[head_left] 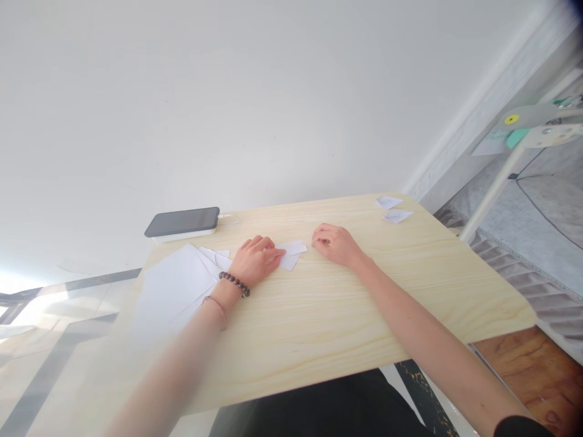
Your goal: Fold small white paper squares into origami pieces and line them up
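Plain white on the paper (293, 261), the pieces (398, 216) and the sheets (168, 291). Pale yellow with fine wood grain across the table (319, 321). Dark grey on the phone (184, 222). Dark brown on the beads (234, 281). Greyish white on the wall (273, 91). Black on the sleeve (517, 426); black flecked with gold on the strip (423, 388). Reddish brown with darker streaks on the panel (546, 370).

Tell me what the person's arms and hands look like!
Both hands are bare, without gloves. Above the left hand is a bracelet of dark, round beads, then a thin reddish band. The right hand has no bracelet at its wrist, but a black sleeve edge shows farther up that arm.
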Demonstrator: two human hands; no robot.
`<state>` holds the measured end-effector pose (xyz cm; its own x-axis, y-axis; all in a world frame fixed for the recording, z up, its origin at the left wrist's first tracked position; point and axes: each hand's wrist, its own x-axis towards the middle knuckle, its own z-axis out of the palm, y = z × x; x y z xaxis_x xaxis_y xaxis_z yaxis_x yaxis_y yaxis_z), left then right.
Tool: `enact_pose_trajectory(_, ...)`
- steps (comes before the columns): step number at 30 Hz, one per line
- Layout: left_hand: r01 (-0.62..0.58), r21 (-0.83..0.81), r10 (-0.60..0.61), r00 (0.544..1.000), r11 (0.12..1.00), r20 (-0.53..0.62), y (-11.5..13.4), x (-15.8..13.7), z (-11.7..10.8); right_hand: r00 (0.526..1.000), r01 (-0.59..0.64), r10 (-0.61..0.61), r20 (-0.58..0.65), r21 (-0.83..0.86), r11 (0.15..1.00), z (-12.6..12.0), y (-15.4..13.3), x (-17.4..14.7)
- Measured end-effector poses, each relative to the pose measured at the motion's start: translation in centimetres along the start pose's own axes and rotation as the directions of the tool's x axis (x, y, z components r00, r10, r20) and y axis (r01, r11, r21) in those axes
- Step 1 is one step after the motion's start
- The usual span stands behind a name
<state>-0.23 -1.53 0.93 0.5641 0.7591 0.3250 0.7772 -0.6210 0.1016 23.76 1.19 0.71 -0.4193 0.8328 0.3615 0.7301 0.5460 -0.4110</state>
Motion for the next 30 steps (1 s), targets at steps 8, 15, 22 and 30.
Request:
enact_pose_trajectory(8, -0.061, 0.007, 0.061, 0.998, 0.998, 0.017, -0.2, 0.2, 0.3, 0.998, -0.04, 0.042, -0.053, 0.042, 0.998, 2.0, -1.9, 0.5)
enact_pose_trajectory(15, -0.076, -0.007, 0.076, 0.997, 0.997, 0.029, 0.3, 0.7, 0.5, 0.995, -0.096, 0.094, -0.043, -0.03, 0.995, 2.9, -2.1, 0.8)
enact_pose_trajectory(22, -0.053, -0.014, 0.053, 0.998, 0.999, 0.026, 0.6, 0.9, 0.7, 0.972, -0.232, 0.228, -0.062, -0.084, 0.969, 3.5, -1.8, 0.8)
enact_pose_trajectory(30, -0.043, -0.035, 0.042, 0.999, 0.998, -0.009, 0.5, 0.8, 0.7, 0.943, -0.331, 0.324, -0.08, -0.098, 0.938, 3.4, -1.5, 0.8)
